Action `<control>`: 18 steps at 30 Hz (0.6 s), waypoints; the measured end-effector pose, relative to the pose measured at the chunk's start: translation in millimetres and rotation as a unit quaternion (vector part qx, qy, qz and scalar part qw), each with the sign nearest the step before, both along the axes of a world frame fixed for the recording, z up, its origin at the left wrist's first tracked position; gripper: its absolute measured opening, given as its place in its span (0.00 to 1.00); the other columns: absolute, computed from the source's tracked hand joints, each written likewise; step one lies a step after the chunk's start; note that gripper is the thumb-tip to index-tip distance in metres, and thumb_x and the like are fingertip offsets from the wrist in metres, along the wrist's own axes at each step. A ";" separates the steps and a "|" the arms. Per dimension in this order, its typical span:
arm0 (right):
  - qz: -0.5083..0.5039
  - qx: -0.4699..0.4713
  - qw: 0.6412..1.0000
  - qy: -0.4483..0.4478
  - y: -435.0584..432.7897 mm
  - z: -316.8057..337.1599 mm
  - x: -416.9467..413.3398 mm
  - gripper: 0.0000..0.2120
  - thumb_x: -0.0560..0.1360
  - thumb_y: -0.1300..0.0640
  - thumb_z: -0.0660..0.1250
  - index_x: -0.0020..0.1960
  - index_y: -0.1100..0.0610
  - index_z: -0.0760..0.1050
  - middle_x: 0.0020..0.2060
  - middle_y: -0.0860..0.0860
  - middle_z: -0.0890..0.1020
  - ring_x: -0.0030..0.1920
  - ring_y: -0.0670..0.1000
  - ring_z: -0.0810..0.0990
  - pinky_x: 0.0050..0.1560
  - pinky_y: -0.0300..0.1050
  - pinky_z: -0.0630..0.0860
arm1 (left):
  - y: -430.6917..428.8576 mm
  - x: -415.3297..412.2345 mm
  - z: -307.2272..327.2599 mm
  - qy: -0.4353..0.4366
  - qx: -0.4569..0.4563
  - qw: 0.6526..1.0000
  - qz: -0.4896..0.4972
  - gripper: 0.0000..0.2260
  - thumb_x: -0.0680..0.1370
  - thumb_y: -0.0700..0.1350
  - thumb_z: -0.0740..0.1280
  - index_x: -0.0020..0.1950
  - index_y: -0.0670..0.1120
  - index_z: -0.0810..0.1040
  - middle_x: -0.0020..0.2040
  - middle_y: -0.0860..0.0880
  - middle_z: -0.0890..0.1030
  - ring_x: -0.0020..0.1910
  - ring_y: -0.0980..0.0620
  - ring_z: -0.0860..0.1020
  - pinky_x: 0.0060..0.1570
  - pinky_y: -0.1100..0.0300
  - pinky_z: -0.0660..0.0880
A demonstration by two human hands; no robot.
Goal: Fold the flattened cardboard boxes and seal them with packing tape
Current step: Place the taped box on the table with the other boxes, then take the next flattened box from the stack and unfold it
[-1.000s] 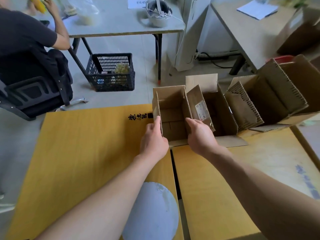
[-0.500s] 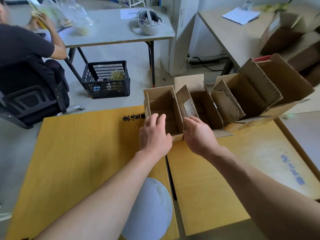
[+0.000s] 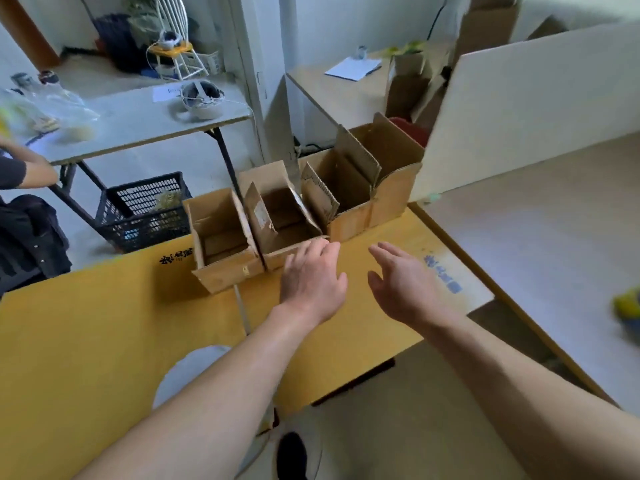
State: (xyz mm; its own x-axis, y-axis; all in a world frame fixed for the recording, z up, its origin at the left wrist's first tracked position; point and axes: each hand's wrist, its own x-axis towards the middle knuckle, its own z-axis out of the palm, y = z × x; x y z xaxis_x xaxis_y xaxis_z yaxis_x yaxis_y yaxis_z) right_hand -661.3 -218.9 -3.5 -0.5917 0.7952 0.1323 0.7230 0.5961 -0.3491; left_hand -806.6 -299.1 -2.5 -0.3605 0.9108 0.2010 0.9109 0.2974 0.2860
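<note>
Three brown cardboard boxes stand open-topped in a row at the far edge of the yellow table (image 3: 104, 334). The small left box (image 3: 221, 244) and the middle box (image 3: 280, 216) with a label on its flap sit side by side. The larger right box (image 3: 367, 195) has its flaps up. My left hand (image 3: 311, 282) hovers with relaxed fingers just in front of the middle box, fingertips near its front edge. To the right of it, my right hand (image 3: 405, 285) is held open over the table and holds nothing. No packing tape is in view.
A black plastic basket (image 3: 145, 209) stands on the floor beyond the table. A seated person's arm (image 3: 24, 171) shows at the left by a grey folding table (image 3: 131, 123). A big white board (image 3: 533, 109) leans at the right. A second table (image 3: 540, 244) adjoins on the right.
Both hands have left the small left box and moved right, now in front of the middle box. The camera view has swung to the right and up.
</note>
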 end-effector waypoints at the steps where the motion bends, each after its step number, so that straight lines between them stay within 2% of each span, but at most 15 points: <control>1: -0.015 0.003 1.000 0.000 -0.3 2.1 25.1 0.23 0.79 0.53 0.66 0.73 0.52 0.71 0.71 0.52 0.74 0.68 0.55 0.75 0.65 0.51 0.74 | 3.9 22.4 2.5 0.005 0.000 1.000 -0.016 0.24 0.77 0.52 0.67 0.72 0.49 0.71 0.68 0.49 0.74 0.69 0.48 0.71 0.66 0.49 0.70; 5: -0.072 0.011 0.997 0.004 -4.3 10.2 127.3 0.22 0.77 0.51 0.68 0.70 0.53 0.74 0.69 0.52 0.76 0.64 0.55 0.78 0.61 0.52 0.76 | 20.1 112.4 10.5 0.019 0.005 0.996 -0.088 0.23 0.77 0.53 0.67 0.70 0.49 0.72 0.67 0.49 0.75 0.66 0.49 0.73 0.63 0.49 0.71; 10: -0.160 0.002 0.987 -0.016 -10.0 18.6 244.8 0.16 0.75 0.52 0.68 0.61 0.57 0.77 0.59 0.55 0.80 0.62 0.58 0.77 0.55 0.53 0.78 | 43.3 219.5 20.5 0.017 0.011 0.983 -0.183 0.22 0.76 0.53 0.66 0.69 0.48 0.72 0.66 0.49 0.76 0.65 0.48 0.73 0.62 0.50 0.70; 16: -0.287 0.011 0.957 -0.033 -26.7 19.0 362.0 0.15 0.77 0.50 0.65 0.60 0.58 0.76 0.60 0.54 0.79 0.62 0.56 0.76 0.53 0.52 0.75 | 65.5 330.8 24.7 0.022 0.014 0.954 -0.300 0.21 0.78 0.54 0.65 0.69 0.49 0.72 0.66 0.50 0.76 0.64 0.49 0.73 0.63 0.51 0.70; 18: -0.322 0.007 0.946 -0.042 -30.8 18.9 392.4 0.16 0.78 0.50 0.63 0.60 0.58 0.76 0.60 0.55 0.79 0.62 0.57 0.75 0.56 0.54 0.75 | 74.0 361.3 24.5 0.024 0.014 0.942 -0.333 0.21 0.78 0.54 0.65 0.69 0.49 0.72 0.66 0.50 0.76 0.65 0.49 0.73 0.63 0.51 0.70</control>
